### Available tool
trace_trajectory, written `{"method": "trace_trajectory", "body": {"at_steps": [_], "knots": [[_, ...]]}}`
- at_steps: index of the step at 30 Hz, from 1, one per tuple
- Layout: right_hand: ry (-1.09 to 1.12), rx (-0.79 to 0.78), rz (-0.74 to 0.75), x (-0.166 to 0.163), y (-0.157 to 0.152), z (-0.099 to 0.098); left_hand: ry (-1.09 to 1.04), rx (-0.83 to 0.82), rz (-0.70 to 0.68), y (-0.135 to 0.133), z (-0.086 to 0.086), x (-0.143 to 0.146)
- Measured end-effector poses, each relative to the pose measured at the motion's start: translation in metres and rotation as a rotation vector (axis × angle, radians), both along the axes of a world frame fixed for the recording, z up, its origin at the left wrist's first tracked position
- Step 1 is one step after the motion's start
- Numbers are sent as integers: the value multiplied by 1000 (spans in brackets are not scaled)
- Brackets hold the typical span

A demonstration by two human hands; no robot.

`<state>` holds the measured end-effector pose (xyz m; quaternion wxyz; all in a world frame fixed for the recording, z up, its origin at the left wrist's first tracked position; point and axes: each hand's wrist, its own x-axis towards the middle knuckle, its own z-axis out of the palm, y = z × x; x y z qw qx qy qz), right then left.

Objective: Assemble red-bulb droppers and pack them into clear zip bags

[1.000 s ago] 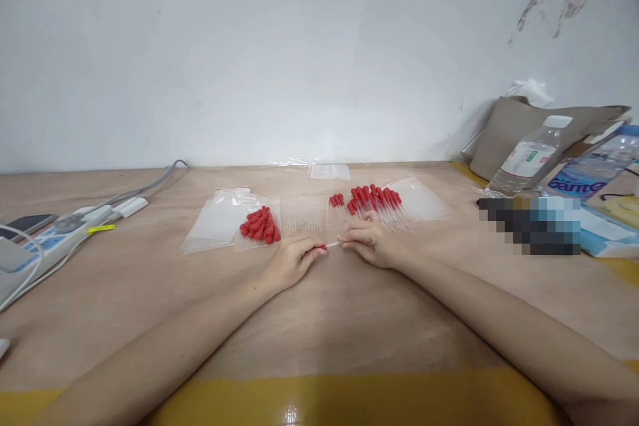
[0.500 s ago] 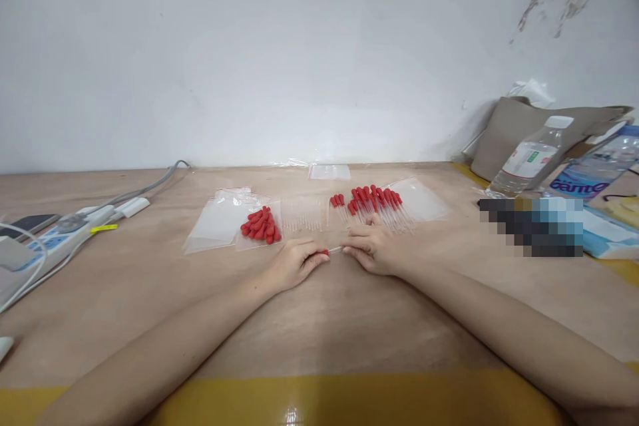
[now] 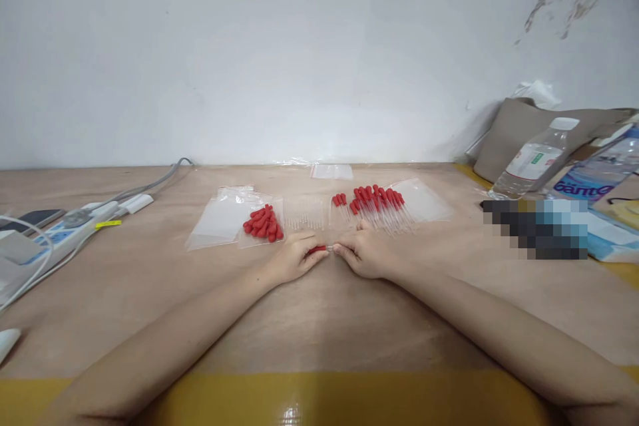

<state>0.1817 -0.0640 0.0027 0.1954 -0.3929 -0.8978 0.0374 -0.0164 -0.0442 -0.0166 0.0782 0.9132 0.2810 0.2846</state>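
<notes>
My left hand [image 3: 294, 258] pinches a small red rubber bulb [image 3: 318, 249] at the middle of the table. My right hand [image 3: 366, 253] pinches a thin clear glass tube whose end meets the bulb; the tube is mostly hidden in my fingers. Behind my left hand lies a heap of loose red bulbs [image 3: 263, 223] on a clear bag. Bare glass tubes [image 3: 305, 214] lie in a row beyond my hands. Several finished droppers with red bulbs [image 3: 375, 201] lie behind my right hand.
Clear plastic bags [image 3: 219, 219] lie at the left, another [image 3: 330, 171] near the wall. A power strip with cables [image 3: 60, 234] sits far left. Water bottles [image 3: 532, 158] and a brown bag [image 3: 519, 130] stand at the right. A yellow strip [image 3: 319, 399] edges the table front.
My hands have drawn closer together; the gap of glass tube showing between them has closed and the bulb now meets my right fingertips.
</notes>
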Motion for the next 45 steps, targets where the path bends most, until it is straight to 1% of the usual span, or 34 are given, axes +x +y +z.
{"method": "trace_trajectory", "body": {"at_steps": [4,7,10,12,14,15,17,19,21,25,28,32,36,40,45], "knots": [[-32,-87,-33,-1,-1,2,42,4,-14,2,0,1],[-78,-87,-30,2,-2,6,48,-6,-31,5,2,1],[-61,-85,17,10,-2,10,21,-22,-43,5,2,-1],[-20,-108,42,16,1,12,-17,-34,-21,4,1,-3],[30,-143,7,23,7,15,-63,-64,41,2,0,-6],[55,-158,-46,26,12,16,-83,-82,81,2,-1,-6],[107,-176,-212,32,23,18,-102,-114,140,2,-1,-7],[161,-160,-391,34,35,17,-94,-125,157,4,-2,-6],[198,-127,-524,31,46,14,-77,-133,154,5,-2,-5],[167,-97,-708,16,62,6,-61,-139,142,5,-1,-4],[111,-110,-807,6,68,0,-48,-136,134,4,1,-4],[85,-158,-836,2,69,-3,-28,-138,139,4,2,-4],[71,-132,-820,-3,69,-1,-24,-134,128,5,1,-4],[-18,-137,-763,-19,73,5,-27,-129,107,6,1,-5],[-124,-166,-773,-44,85,11,-29,-132,98,3,-1,-4]]}}
